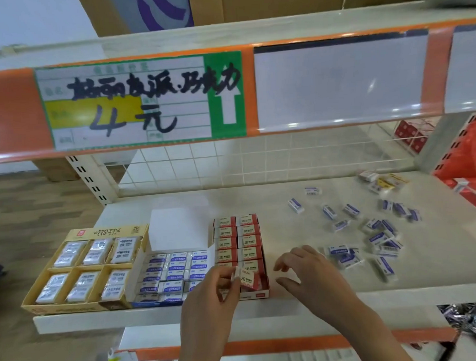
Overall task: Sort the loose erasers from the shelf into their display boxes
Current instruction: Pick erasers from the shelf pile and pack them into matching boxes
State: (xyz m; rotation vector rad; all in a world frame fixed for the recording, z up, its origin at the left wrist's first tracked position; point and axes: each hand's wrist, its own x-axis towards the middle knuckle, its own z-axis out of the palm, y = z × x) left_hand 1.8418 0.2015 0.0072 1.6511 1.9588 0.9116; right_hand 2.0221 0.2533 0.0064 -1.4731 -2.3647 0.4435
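Observation:
Three display boxes stand at the shelf's front left: a yellow box [81,306] of wrapped white erasers, a blue box [155,303] of blue-labelled erasers, and a red box [257,295] of red-labelled erasers. My left hand [209,304] pinches a small white eraser [237,274] over the red box's front end. A red-labelled eraser [249,280] lies tilted in that front corner. To the right of the red box my right hand [309,275] hovers with loosely curled fingers and holds nothing. Several loose blue-labelled erasers [378,237] lie scattered on the shelf to the right.
A few yellow and white erasers [381,181] lie at the back right of the white shelf [245,196]. An upper shelf edge with a price sign [140,102] hangs overhead. A wire grid [230,164] closes the back. Red packs [409,137] sit behind it.

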